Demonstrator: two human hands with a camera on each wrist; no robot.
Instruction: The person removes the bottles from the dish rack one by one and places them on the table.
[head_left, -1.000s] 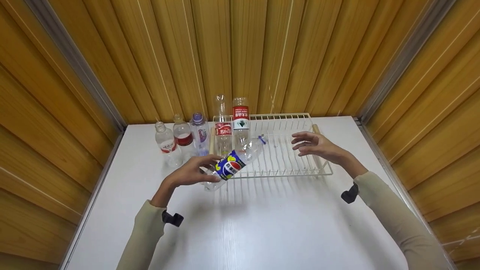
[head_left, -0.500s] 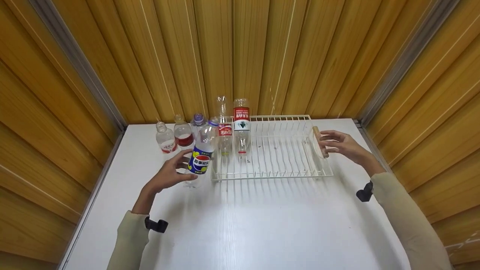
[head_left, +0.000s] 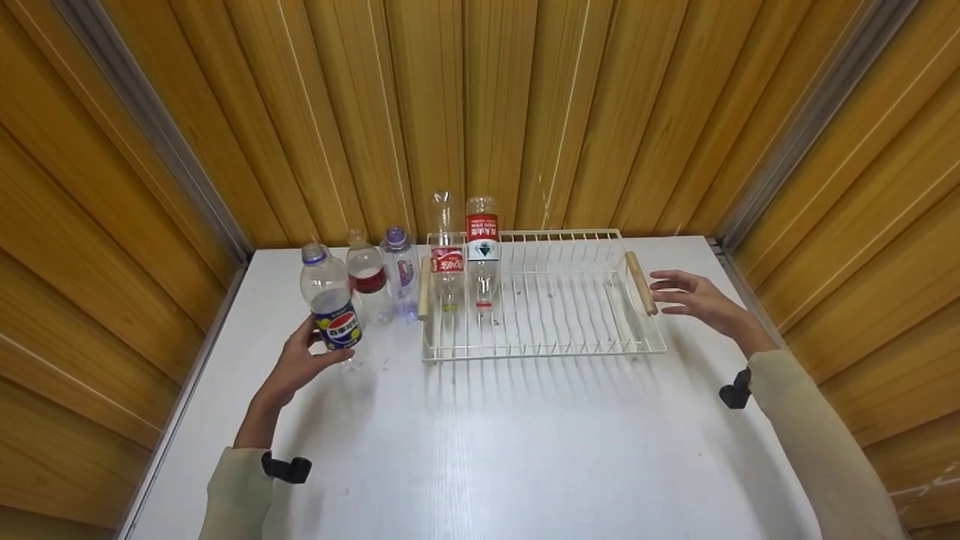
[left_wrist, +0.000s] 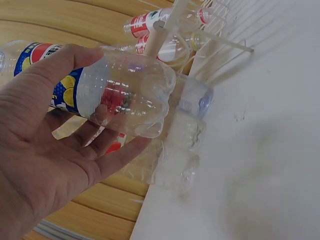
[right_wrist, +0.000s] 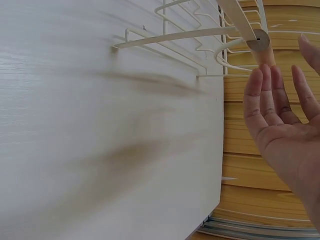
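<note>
My left hand [head_left: 301, 360] grips a clear plastic Pepsi bottle [head_left: 337, 328] with a blue label, thumb on one side and fingers curled round the other. The bottle is nearly upright, and its base hangs above the table in the left wrist view. It hides most of a smaller bottle behind it. At the right end of a white wire dish rack [head_left: 559, 354], my right hand [head_left: 701, 301] has relaxed fingers close to the wooden handle [head_left: 640, 283] and holds nothing. Whether a fingertip touches the handle, I cannot tell.
A red-labelled bottle [head_left: 369, 281] and a purple-tinted bottle [head_left: 403, 274] stand left of the rack. Inside the rack, a Coca-Cola bottle [head_left: 448, 260] and a red-and-white-labelled bottle [head_left: 483, 240] stand upside down. Wood-look walls [head_left: 420, 112] enclose the white table [head_left: 525, 450].
The Pepsi bottle, in my left hand, has moved left from over the rack and turned from tilted to nearly upright. My right hand has moved right to the handle.
</note>
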